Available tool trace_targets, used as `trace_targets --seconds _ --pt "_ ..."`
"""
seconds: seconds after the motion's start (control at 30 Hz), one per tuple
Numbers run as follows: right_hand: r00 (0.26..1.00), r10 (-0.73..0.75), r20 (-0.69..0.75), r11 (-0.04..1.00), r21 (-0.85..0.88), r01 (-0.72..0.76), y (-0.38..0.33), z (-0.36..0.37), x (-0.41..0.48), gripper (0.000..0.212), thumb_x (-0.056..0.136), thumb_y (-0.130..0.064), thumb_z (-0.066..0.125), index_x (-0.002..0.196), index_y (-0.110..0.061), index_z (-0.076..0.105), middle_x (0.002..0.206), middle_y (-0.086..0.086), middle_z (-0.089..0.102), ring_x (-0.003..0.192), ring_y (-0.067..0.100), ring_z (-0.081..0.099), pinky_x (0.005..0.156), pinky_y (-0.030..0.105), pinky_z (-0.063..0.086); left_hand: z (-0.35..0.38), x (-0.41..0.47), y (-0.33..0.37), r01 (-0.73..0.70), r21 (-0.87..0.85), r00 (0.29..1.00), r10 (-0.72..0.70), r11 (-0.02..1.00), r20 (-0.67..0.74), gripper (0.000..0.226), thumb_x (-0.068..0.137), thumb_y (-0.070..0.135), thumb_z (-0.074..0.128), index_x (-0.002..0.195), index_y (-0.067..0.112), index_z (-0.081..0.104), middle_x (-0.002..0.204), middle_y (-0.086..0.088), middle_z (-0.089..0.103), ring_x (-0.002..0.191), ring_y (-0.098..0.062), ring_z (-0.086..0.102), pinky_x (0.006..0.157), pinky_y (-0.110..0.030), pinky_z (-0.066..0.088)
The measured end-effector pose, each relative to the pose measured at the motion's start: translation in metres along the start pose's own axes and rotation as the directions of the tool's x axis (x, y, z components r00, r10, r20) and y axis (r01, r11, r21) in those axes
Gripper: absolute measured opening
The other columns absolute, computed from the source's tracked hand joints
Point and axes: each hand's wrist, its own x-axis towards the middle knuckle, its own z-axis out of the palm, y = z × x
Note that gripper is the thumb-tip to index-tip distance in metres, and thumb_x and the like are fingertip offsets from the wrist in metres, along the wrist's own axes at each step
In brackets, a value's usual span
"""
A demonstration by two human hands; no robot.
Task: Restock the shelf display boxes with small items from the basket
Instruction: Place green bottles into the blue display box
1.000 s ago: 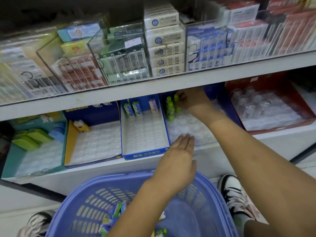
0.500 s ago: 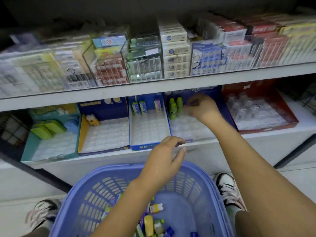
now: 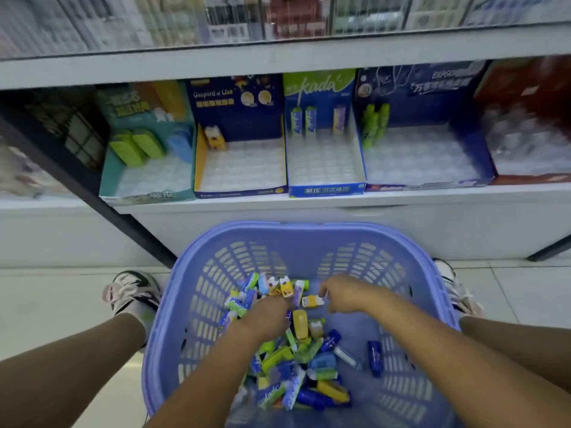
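Both my hands are down inside the purple basket (image 3: 309, 230) on the floor. My left hand (image 3: 266, 316) has its fingers curled into the heap of small colourful items (image 3: 296, 369); what it holds is hidden. My right hand (image 3: 347, 294) is curled, its fingertips touching a small yellow and white item (image 3: 311, 301). On the low shelf stand the display boxes: a teal one (image 3: 148, 193), a dark blue and yellow one (image 3: 241, 188), a blue kada one (image 3: 326, 189), a wide dark blue one (image 3: 432, 183) and a red one (image 3: 531, 177). Each holds only a few items at its back.
An upper shelf edge (image 3: 278, 61) overhangs the boxes, with blurred packed goods above. A dark metal post (image 3: 92, 196) slants down at the left. My shoes (image 3: 133, 291) stand on the tiled floor on both sides of the basket.
My right hand has left the wide dark blue box and dropped into the basket. My left hand has gone down into the heap. The view has tilted downward.
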Motion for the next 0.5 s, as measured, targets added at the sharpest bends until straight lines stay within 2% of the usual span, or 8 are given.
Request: trace_targets --seconds 0.07,0.13,0.17,0.23,0.3,0.37,0.43,0.5 --pt "0.999 0.038 0.035 0.999 0.032 -0.039 0.002 0.028 0.020 0.022 0.092 -0.009 0.050 0.110 -0.001 0.060 0.094 0.016 0.058 0.083 0.026 0.056 0.069 0.033 0.045 0.010 -0.002 -0.011 0.014 -0.007 1.000 -0.014 1.000 0.017 0.038 0.091 0.014 0.056 0.128 0.012 0.056 0.133 -0.010 0.053 0.118 -0.028 0.051 0.095 -0.038 0.046" --pt "0.995 0.096 0.032 0.988 0.116 -0.099 0.002 0.047 0.032 0.017 0.095 -0.011 0.044 0.084 -0.005 0.056 0.071 0.009 0.041 0.060 0.018 0.038 0.051 0.028 0.027 0.014 -0.003 -0.021 0.063 -0.053 0.998 -0.063 0.997 0.002 0.042 0.089 0.021 0.062 0.130 0.013 0.054 0.132 -0.009 0.051 0.117 -0.026 0.052 0.096 -0.036 0.045" --pt "0.992 0.121 0.023 0.980 0.159 -0.123 0.002 0.054 0.037 0.019 0.096 -0.014 0.043 0.083 -0.008 0.055 0.073 0.008 0.041 0.061 0.019 0.037 0.051 0.028 0.024 0.014 -0.003 -0.025 0.094 -0.093 0.995 -0.095 0.991 -0.005 0.044 0.088 0.023 0.065 0.129 0.013 0.053 0.129 -0.009 0.053 0.114 -0.026 0.054 0.094 -0.036 0.046" --pt "0.988 0.150 0.021 0.954 0.260 -0.150 0.003 0.065 0.047 0.025 0.097 -0.020 0.043 0.097 -0.005 0.063 0.085 0.013 0.051 0.072 0.024 0.048 0.057 0.026 0.029 0.012 -0.002 -0.032 0.140 -0.179 0.990 -0.140 0.974 0.015 0.042 0.085 0.022 0.069 0.123 0.010 0.053 0.113 -0.011 0.057 0.097 -0.026 0.059 0.086 -0.038 0.052" --pt "0.984 0.168 0.053 0.914 0.365 -0.175 0.003 0.071 0.054 0.030 0.096 -0.024 0.048 0.108 -0.001 0.064 0.090 0.014 0.054 0.069 0.021 0.050 0.062 0.026 0.033 0.012 -0.001 -0.034 0.161 -0.197 0.987 -0.153 0.967 0.055 0.035 0.083 0.021 0.071 0.112 0.010 0.056 0.102 -0.011 0.057 0.085 -0.025 0.057 0.080 -0.039 0.052" --pt "0.980 0.171 0.104 0.890 0.409 -0.199 0.001 0.074 0.059 0.025 0.090 -0.025 0.060 0.101 -0.003 0.062 0.087 0.010 0.052 0.072 0.020 0.047 0.067 0.028 0.036 0.014 0.001 -0.034 0.185 -0.152 0.982 -0.176 0.971 0.075 0.023 0.080 0.025 0.074 0.087 0.012 0.056 0.085 -0.007 0.053 0.080 -0.027 0.057 0.075 -0.039 0.049" --pt "0.978 0.164 0.126 0.913 0.355 -0.199 0.000 0.074 0.062 0.024 0.085 -0.026 0.067 0.089 -0.006 0.054 0.081 0.010 0.050 0.080 0.020 0.047 0.070 0.028 0.036 0.017 0.004 -0.031 0.221 -0.100 0.971 -0.210 0.970 0.114 0.040 0.078 0.029 0.075 0.062 0.017 0.041 0.063 -0.002 0.036 0.059 -0.022 0.047 0.064 -0.038 0.044" --pt "0.983 0.144 0.116 0.946 0.274 -0.172 -0.001 0.071 0.062 0.024 0.086 -0.027 0.066 0.085 -0.007 0.053 0.083 0.011 0.048 0.080 0.019 0.046 0.069 0.027 0.034 0.017 0.006 -0.030 0.223 -0.108 0.970 -0.209 0.969 0.125 0.047 0.081 0.028 0.073 0.059 0.018 0.032 0.059 -0.001 0.028 0.051 -0.016 0.033 0.056 -0.038 0.040"
